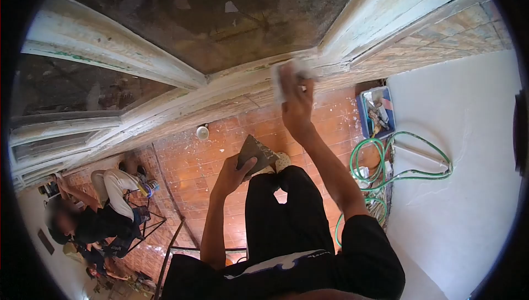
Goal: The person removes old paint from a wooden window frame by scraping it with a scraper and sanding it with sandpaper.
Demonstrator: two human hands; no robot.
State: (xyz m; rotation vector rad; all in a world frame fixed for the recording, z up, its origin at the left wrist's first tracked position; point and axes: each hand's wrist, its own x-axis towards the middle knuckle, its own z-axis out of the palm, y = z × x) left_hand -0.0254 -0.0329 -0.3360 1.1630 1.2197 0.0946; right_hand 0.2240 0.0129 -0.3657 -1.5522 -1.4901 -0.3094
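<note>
My left hand (228, 176) grips a dark grey folded sheet of sandpaper (256, 154), with pale print along one edge. It is held above the floor in front of my legs. My right hand (297, 99) reaches up to the lower rail of the white window frame (242, 71), fingers bent round a whitish flat piece (279, 88). Motion smears this piece, so its kind cannot be made out. It lies against or very close to the rail, whose paint is worn and patchy. Dark glass (231, 24) is above the rail.
White flecks dot the tiled floor (182, 162), where a cup (202, 132) stands. At right are a blue bin (365, 114) of tools, a coiled green hose (405, 177) and a white wall (452, 112). Another person (91, 212) sits on a folding chair (146, 225) at left.
</note>
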